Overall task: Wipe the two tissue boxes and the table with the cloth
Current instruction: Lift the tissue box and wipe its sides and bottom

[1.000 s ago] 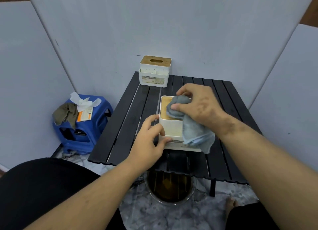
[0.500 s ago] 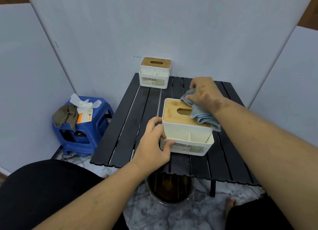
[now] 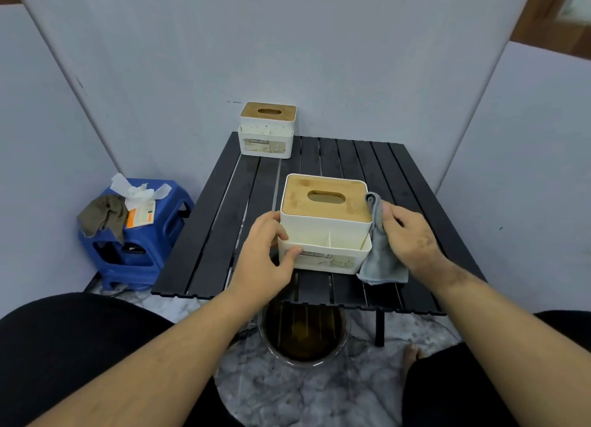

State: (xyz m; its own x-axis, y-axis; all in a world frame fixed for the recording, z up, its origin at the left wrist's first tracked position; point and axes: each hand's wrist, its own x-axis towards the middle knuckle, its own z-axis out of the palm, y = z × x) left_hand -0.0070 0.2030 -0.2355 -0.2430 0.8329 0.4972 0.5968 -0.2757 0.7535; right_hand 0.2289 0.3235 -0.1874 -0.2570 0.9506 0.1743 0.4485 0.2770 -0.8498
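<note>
— Grey cloth [image 3: 380,257] is pressed against the right wall of the near box [image 3: 324,231] by the right hand [image 3: 412,235], thumb and fingers closed on the fabric. Most of it hangs loose down to the bench [image 3: 204,235].

— And the left hand [image 3: 267,257]?

— Curled round the box's left corner, thumb on the front tray, bracing it. The box sits near the front of the bench, just right of middle.

— So what could go wrong?

— That brace matters. The box looks light. If the left hand eases off while the right one rubs sideways, I'd expect the box to skid left across the slats.

— Could the lid come off?

— Possibly. The bamboo lid [image 3: 326,199] seems only to rest on top, and the cloth's upper edge is right at its corner. An upward stroke could catch the lip and lift it.

— Anything else?

— The dangling part may drag without cleaning, or snag in a gap between slats. There's a bowl [image 3: 303,337] on the floor under the front edge; a box shoved forward might drop towards it.

— The other box?

— The far box [image 3: 267,131] stands at the back left corner, well apart, with no hand on it. From here I can't tell if it has been wiped.
</note>
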